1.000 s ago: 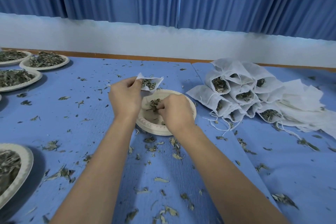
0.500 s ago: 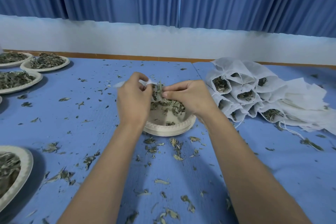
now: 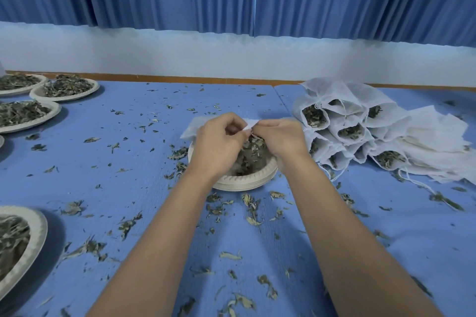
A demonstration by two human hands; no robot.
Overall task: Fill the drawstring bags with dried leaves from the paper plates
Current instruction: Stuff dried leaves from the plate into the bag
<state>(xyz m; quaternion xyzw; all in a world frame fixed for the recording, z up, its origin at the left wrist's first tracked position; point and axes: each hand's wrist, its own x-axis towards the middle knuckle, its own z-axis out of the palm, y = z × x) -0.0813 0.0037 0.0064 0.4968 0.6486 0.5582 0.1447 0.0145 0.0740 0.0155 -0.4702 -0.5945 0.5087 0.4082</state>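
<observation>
A stack of paper plates (image 3: 239,183) sits at the table's middle, with dried leaves (image 3: 251,156) above its bowl. My left hand (image 3: 219,144) pinches the rim of a white drawstring bag (image 3: 192,128), which sticks out to the left behind the hand. My right hand (image 3: 279,137) is curled at the bag's mouth, gripping a clump of leaves against it. Both hands hover just over the plate and hide most of the bag's opening.
Filled white bags (image 3: 342,131) lie piled at right beside flat empty ones (image 3: 435,141). Leaf-filled plates stand at far left (image 3: 64,89) and near left (image 3: 20,244). Loose leaves litter the blue table (image 3: 128,188).
My right hand rose from the plate with leaves and met the bag's mouth. Both hands have closed together over the plate, and leaves have fallen back onto it.
</observation>
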